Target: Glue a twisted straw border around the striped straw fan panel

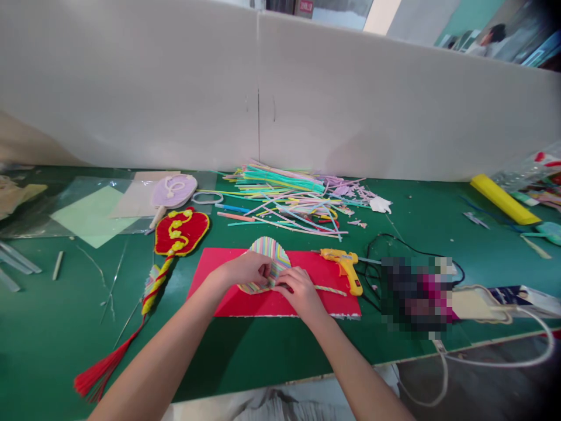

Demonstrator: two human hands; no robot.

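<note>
A round piece covered in pastel stripes lies on a red board in front of me. My left hand rests on its left part with curled fingers. At its lower right edge, my right hand has its fingertips pinched together. Whatever sits between the fingertips of either hand is too small to make out. A twisted pastel strip extends to the right from beneath my right hand. Just beyond it, a yellow glue gun lies on the board's right end.
Loose pastel strips are heaped at the back. On the left lie a red and yellow fan with a tassel, a purple fan and a green sheet. Black cables and a yellow block are on the right. A person is far behind the partition.
</note>
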